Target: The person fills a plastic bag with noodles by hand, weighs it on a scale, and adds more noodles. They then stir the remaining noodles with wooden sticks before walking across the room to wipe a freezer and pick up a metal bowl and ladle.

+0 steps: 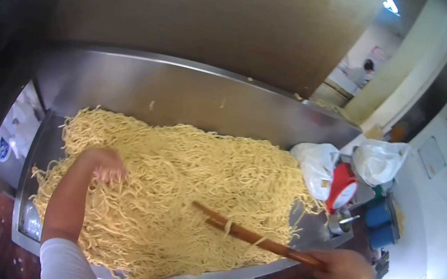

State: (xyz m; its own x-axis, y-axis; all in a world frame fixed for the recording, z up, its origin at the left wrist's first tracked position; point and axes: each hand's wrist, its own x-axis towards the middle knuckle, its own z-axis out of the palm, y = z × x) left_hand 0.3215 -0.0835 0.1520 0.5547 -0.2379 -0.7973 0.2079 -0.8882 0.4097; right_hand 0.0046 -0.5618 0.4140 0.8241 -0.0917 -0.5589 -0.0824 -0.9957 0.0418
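A thick layer of yellow noodles [220, 162] covers most of a steel table [184, 90] with a raised back wall. My left hand [107, 165] is over the left part of the noodles, slightly blurred, fingers apart and pointing down at the strands. In my right hand [340, 269], by the table's front right edge, is a pair of long brown wooden chopsticks [255, 238]. They slant left across the noodles, tips over the middle of the layer, with a few strands clinging to them.
At the table's right end stand a white plastic bag [314, 167], a red scale [342, 186] and a metal container [340, 222]. Another white bag [379, 161] and blue bins [382, 221] are beyond. A person [364, 71] is in the far room.
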